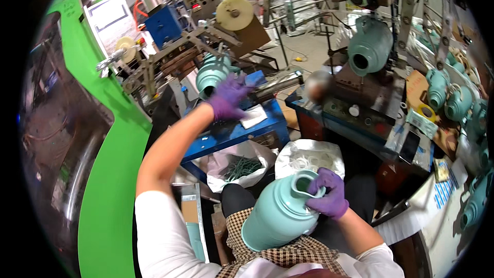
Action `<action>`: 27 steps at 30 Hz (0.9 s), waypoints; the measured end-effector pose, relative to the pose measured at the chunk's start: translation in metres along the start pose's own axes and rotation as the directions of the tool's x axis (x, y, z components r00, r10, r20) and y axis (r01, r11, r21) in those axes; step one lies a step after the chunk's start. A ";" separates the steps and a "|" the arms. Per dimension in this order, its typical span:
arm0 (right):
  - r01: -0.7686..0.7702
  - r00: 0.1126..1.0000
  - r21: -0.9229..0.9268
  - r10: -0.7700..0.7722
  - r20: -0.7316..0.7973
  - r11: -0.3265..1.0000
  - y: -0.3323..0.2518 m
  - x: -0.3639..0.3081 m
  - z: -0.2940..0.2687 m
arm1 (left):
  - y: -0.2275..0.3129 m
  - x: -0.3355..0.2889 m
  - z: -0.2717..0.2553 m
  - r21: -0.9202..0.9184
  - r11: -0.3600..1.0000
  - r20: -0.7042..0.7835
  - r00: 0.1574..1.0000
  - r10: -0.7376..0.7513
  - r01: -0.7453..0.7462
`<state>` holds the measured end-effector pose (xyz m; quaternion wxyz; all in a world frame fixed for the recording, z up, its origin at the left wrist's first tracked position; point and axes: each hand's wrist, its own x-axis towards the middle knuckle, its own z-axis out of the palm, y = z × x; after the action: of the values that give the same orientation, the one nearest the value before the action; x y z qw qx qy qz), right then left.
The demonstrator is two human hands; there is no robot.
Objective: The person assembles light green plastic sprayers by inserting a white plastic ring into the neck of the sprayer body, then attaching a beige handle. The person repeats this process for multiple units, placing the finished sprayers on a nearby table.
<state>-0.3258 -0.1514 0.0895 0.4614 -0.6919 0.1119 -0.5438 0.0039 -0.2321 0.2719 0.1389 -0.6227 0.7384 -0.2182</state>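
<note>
A pale teal thermos jug body [280, 211] lies tilted across my lap, its open neck pointing up and away from me. My right hand [329, 194], in a purple glove, is closed on it at the neck, by the small handle. My left hand [229, 99], gloved in purple too, reaches forward over the blue bench [226, 139]. Its fingers look spread but are blurred by motion, and nothing shows in them. Just beyond it, a second teal jug body [212, 73] sits in a machine; I cannot tell whether the hand touches it.
A green machine panel [105, 195] rises at my left. Between bench and knees stand a bag of green strips [244, 167] and a white sack of translucent rings [311, 159]. Another jug body [369, 49] hangs in a press at right. More jugs [457, 103] pile up far right.
</note>
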 end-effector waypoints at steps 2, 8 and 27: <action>-0.097 0.987 0.192 0.120 -0.109 0.977 -0.009 0.012 0.009 | 0.074 -0.029 -0.031 -0.937 0.244 -0.165 0.931 0.327 -0.251; -0.186 0.960 0.366 0.089 0.266 0.912 -0.017 0.040 -0.029 | 0.136 -0.123 -0.103 -0.609 0.577 -0.177 0.802 0.570 -0.544; 0.127 0.974 -0.900 -0.223 0.034 0.417 -0.105 -0.023 -0.112 | 0.066 -0.137 0.068 -0.849 -0.350 -0.002 0.666 -0.746 -0.395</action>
<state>-0.4672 -0.1367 0.1529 -0.0407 -0.8130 0.3310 -0.4773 0.0052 -0.0998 0.1715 -0.7424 -0.4550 0.4283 0.2416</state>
